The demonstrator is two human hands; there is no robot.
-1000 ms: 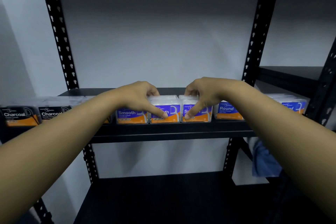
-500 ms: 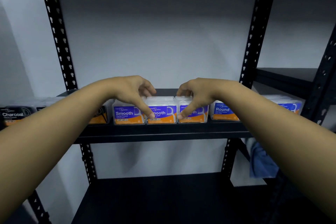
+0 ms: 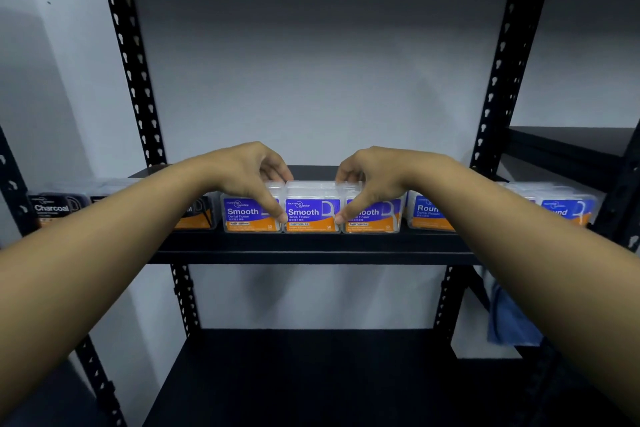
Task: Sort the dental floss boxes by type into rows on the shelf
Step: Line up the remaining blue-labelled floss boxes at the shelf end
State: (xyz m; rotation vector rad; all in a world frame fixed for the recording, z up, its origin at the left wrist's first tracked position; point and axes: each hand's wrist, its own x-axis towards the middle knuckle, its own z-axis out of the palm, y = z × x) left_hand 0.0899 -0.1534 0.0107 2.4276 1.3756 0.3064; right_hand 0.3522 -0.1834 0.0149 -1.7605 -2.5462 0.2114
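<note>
Three purple-and-orange Smooth floss boxes stand side by side, touching, at the front of the black shelf (image 3: 311, 248). My left hand (image 3: 247, 175) grips the left Smooth box (image 3: 242, 215), thumb on its front right edge, fingers over the top. My right hand (image 3: 372, 175) grips the right Smooth box (image 3: 379, 215) the same way, thumb at its front left edge. The middle Smooth box (image 3: 311, 213) sits untouched between both thumbs. Round boxes (image 3: 427, 215) (image 3: 568, 211) stand to the right, black Charcoal boxes (image 3: 52, 210) (image 3: 195, 218) to the left, partly hidden by my forearms.
Perforated black uprights (image 3: 138, 80) (image 3: 498, 80) frame the bay against a white wall. A lower shelf (image 3: 311, 374) lies below. Another black shelf (image 3: 571, 146) joins on the right, with a blue cloth (image 3: 509, 322) hanging beneath it.
Both thumbs have slid apart off the middle Smooth box, whose label now shows in full. The three Smooth boxes sit closer together in a straight line.
</note>
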